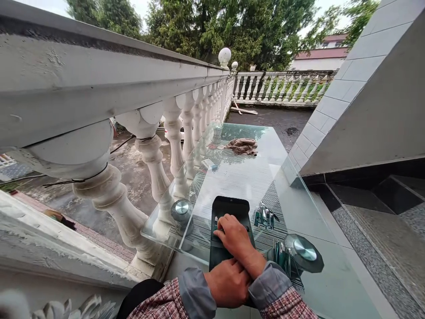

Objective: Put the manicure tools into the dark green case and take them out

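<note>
An open black case (232, 204) lies on the glass table (232, 173), its flap with a snap pointing away from me. My right hand (232, 232) is over the middle of it, fingers curled around a small tool (215, 221) of which only a little shows. Below, my left hand (229, 283) is closed at the case's near end, under my right wrist; its fingertips are hidden. To the right of the case lies a group of small metal and green grooming tools (264, 218), with scissor-like rings among them. More slim tools (282, 257) are by my right sleeve.
Round metal table supports (182, 208) show at the left and right (304, 249) near corners. A crumpled brown cloth (241, 146) lies at the far end. White balusters (154, 164) run along the left; a tiled slanting wall (335, 104) and dark steps (381, 212) are on the right.
</note>
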A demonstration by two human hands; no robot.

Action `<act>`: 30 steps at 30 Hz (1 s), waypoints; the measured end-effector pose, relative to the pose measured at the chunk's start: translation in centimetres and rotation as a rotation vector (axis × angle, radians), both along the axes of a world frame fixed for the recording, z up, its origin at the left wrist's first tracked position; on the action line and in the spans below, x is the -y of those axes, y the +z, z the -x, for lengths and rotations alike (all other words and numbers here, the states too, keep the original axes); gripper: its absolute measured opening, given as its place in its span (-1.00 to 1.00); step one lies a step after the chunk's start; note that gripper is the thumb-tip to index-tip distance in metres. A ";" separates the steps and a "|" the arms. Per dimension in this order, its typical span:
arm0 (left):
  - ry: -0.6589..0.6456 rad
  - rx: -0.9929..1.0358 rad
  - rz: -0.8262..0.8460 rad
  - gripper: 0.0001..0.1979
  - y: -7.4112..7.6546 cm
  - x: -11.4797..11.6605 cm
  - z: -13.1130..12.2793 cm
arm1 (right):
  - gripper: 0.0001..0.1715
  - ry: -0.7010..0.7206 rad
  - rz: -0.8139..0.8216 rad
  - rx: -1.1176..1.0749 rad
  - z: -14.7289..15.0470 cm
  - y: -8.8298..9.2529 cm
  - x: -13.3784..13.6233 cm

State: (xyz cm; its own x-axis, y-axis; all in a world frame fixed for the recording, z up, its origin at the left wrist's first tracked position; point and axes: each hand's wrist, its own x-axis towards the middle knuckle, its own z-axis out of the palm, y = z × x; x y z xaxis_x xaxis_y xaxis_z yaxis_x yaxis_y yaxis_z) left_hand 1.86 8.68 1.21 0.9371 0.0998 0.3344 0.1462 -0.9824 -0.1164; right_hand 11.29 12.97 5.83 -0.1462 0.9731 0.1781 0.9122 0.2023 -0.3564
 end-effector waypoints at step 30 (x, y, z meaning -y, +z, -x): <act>0.020 0.049 -0.056 -0.83 -0.1 0.3 -0.5 | -0.79 -0.059 0.199 0.005 -1.7 0.1 -2.6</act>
